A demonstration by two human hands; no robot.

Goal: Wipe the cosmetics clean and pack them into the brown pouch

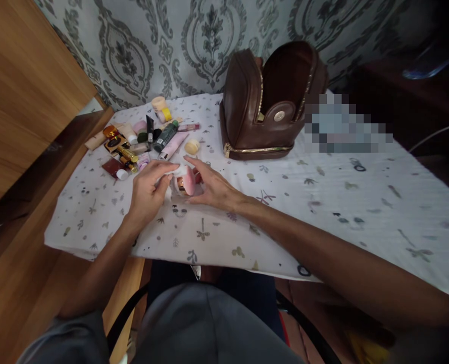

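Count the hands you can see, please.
2: the left hand at the pink-and-white item, the right hand on its other side. Both are wholly left of the brown bag's front pocket.

Held container (182, 186) partly hidden; pixelated item (343, 129) unreadable.

Likely a home, patterned wall covering (212, 35), printed tablecloth (216, 237), wooden panelling (31, 91)

Single head-worn view, facing forward and tilted down over a table under a white, leaf-printed cloth (216, 232).
It looks from above the wearer's grey-clothed torso (209, 323), very near at the bottom edge; the bare left hand (148, 189) and bare right hand (216, 188) sit near centre, with grey-patterned pale fabric (163, 45) farther off across the top.
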